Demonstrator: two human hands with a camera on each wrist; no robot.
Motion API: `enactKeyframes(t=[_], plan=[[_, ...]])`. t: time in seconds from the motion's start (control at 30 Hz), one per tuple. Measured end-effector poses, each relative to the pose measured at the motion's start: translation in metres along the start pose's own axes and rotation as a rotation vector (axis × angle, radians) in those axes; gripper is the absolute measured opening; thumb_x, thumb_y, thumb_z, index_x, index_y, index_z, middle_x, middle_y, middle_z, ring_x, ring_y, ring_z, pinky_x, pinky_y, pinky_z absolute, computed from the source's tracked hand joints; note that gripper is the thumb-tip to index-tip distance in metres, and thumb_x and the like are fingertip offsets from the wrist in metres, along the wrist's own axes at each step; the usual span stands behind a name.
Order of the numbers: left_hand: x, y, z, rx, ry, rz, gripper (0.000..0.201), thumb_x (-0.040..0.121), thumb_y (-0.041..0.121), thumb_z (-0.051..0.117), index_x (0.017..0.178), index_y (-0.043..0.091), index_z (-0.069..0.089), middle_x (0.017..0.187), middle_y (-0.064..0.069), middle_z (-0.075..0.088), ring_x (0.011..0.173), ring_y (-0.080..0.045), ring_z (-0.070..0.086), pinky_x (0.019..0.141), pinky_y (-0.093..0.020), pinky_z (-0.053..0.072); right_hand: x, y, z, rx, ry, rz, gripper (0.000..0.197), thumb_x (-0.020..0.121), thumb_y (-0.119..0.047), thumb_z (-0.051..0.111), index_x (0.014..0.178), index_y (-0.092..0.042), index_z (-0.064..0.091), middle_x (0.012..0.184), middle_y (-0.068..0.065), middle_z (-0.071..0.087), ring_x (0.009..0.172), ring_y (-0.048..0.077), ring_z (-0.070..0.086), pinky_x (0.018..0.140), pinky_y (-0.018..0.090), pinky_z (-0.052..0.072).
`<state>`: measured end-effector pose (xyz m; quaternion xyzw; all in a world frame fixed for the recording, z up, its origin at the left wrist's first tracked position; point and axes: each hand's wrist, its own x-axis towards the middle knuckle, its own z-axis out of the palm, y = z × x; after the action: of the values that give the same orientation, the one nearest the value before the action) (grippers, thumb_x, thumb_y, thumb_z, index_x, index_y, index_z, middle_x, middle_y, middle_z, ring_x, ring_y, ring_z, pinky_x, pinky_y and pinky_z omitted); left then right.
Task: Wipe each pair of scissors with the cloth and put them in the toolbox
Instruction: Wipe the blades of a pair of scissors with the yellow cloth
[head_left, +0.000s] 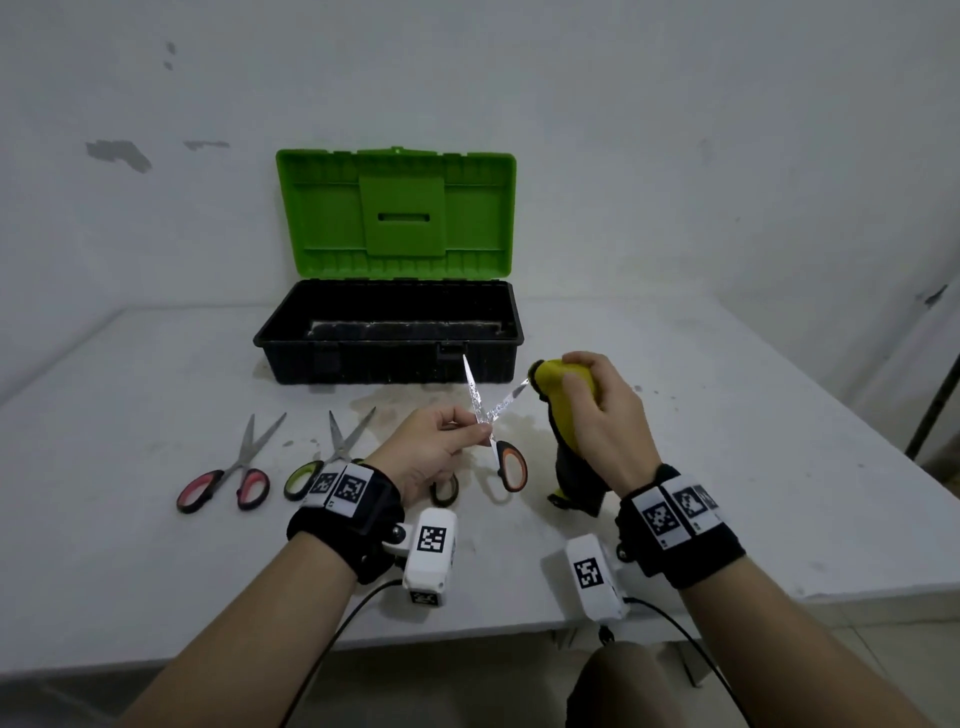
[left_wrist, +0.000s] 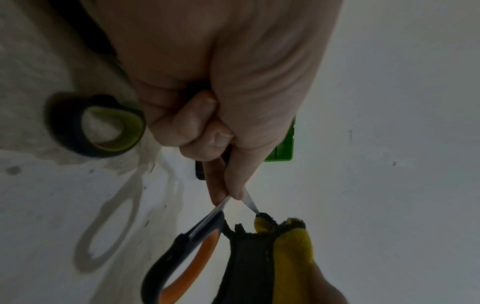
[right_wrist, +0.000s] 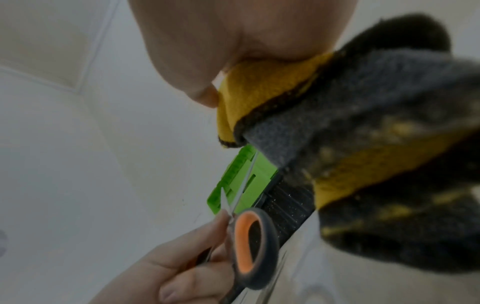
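My left hand (head_left: 441, 447) pinches the orange-handled scissors (head_left: 511, 465) near the pivot, blades spread open above the table. One orange handle loop (left_wrist: 187, 265) hangs free; the other is hidden in my palm. My right hand (head_left: 592, 400) grips a yellow and dark grey cloth (head_left: 558, 395), bunched over the tip of the right blade. The cloth (right_wrist: 337, 148) hangs down to the table. The toolbox (head_left: 387, 332), black with a green lid (head_left: 397, 213) raised, stands open just behind the hands. Its inside looks empty.
Red-handled scissors (head_left: 228, 478) and green-handled scissors (head_left: 322, 462) lie on the white table (head_left: 130, 571) left of my left wrist. A green handle loop (left_wrist: 103, 127) shows under my left hand. A wet stain marks the table before the toolbox. The white wall stands close behind.
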<state>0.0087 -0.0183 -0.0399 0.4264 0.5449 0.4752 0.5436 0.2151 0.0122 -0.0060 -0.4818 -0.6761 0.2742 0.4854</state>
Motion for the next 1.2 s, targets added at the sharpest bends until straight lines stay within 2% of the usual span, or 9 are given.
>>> enactKeyframes(t=[0.1, 0.27, 0.4, 0.53, 0.67, 0.77, 0.9, 1.03, 1.2], plan=[[0.004, -0.002, -0.004, -0.015, 0.002, 0.001, 0.011, 0.092, 0.008, 0.068, 0.084, 0.009, 0.062, 0.076, -0.006, 0.072, 0.036, -0.004, 0.029, 0.032, -0.016, 0.021, -0.002, 0.002, 0.011, -0.087, -0.022, -0.143, 0.028, 0.092, -0.024, 0.057, 0.120, -0.025, 0.057, 0.105, -0.012, 0.064, 0.093, 0.002, 0.058, 0.079, 0.009, 0.043], [0.007, -0.004, -0.003, -0.037, -0.023, 0.004, 0.010, 0.092, 0.007, 0.068, 0.084, 0.007, 0.062, 0.076, -0.007, 0.073, 0.037, -0.005, 0.028, 0.033, -0.016, 0.020, 0.000, 0.005, 0.018, -0.194, -0.044, -0.348, 0.022, 0.079, -0.005, 0.069, 0.099, -0.015, 0.069, 0.092, -0.001, 0.064, 0.085, 0.010, 0.059, 0.078, 0.012, 0.043], [0.006, -0.001, 0.003, -0.043, -0.016, 0.015, 0.009, 0.091, 0.010, 0.070, 0.087, 0.007, 0.063, 0.077, -0.006, 0.073, 0.038, -0.005, 0.028, 0.034, -0.017, 0.021, -0.004, 0.001, 0.021, -0.265, -0.131, -0.328, 0.025, 0.082, -0.021, 0.072, 0.107, -0.018, 0.072, 0.094, -0.001, 0.063, 0.084, 0.011, 0.058, 0.077, 0.017, 0.046], [-0.001, 0.005, 0.009, -0.038, -0.026, 0.034, 0.009, 0.092, 0.008, 0.068, 0.085, 0.007, 0.063, 0.073, -0.004, 0.073, 0.038, -0.005, 0.028, 0.035, -0.017, 0.020, -0.006, -0.005, 0.018, -0.255, -0.134, -0.331, 0.025, 0.082, -0.020, 0.072, 0.107, -0.018, 0.070, 0.097, -0.002, 0.070, 0.088, 0.013, 0.063, 0.081, 0.028, 0.051], [-0.007, 0.008, 0.014, -0.012, -0.032, 0.067, 0.011, 0.093, 0.003, 0.066, 0.083, 0.007, 0.062, 0.069, -0.002, 0.073, 0.038, -0.005, 0.029, 0.036, -0.018, 0.019, -0.008, -0.007, 0.018, -0.298, -0.155, -0.374, 0.016, 0.081, -0.028, 0.075, 0.095, -0.021, 0.074, 0.081, -0.002, 0.067, 0.075, 0.012, 0.060, 0.070, 0.026, 0.049], [-0.010, 0.007, 0.015, 0.002, -0.032, 0.084, 0.010, 0.092, 0.004, 0.068, 0.084, 0.007, 0.062, 0.076, -0.008, 0.074, 0.038, -0.006, 0.028, 0.035, -0.017, 0.020, -0.009, -0.008, 0.016, -0.285, -0.154, -0.353, 0.016, 0.081, -0.028, 0.074, 0.095, -0.021, 0.075, 0.082, -0.001, 0.068, 0.075, 0.012, 0.060, 0.071, 0.027, 0.050], [-0.011, 0.009, 0.016, -0.006, -0.019, 0.085, 0.012, 0.091, 0.005, 0.069, 0.081, 0.009, 0.063, 0.078, -0.013, 0.073, 0.040, -0.007, 0.029, 0.037, -0.019, 0.020, -0.012, -0.010, 0.013, -0.288, -0.152, -0.364, 0.016, 0.086, -0.036, 0.068, 0.094, -0.024, 0.074, 0.080, -0.003, 0.068, 0.073, 0.008, 0.059, 0.068, 0.017, 0.045], [-0.012, 0.010, 0.015, -0.018, -0.025, 0.056, 0.007, 0.092, 0.007, 0.069, 0.087, 0.006, 0.064, 0.076, -0.007, 0.074, 0.037, -0.006, 0.027, 0.034, -0.017, 0.019, -0.013, -0.005, 0.005, -0.196, -0.093, -0.292, 0.010, 0.092, -0.029, 0.061, 0.099, -0.024, 0.056, 0.079, -0.005, 0.066, 0.063, 0.005, 0.054, 0.056, 0.013, 0.039], [-0.012, 0.008, 0.024, -0.043, -0.048, -0.011, 0.009, 0.093, 0.007, 0.067, 0.094, -0.001, 0.062, 0.081, -0.013, 0.071, 0.034, -0.004, 0.026, 0.032, -0.016, 0.018, -0.010, 0.006, 0.003, -0.287, -0.016, -0.347, 0.007, 0.085, -0.026, 0.071, 0.090, -0.020, 0.071, 0.095, -0.004, 0.056, 0.083, 0.006, 0.053, 0.076, 0.013, 0.039]])
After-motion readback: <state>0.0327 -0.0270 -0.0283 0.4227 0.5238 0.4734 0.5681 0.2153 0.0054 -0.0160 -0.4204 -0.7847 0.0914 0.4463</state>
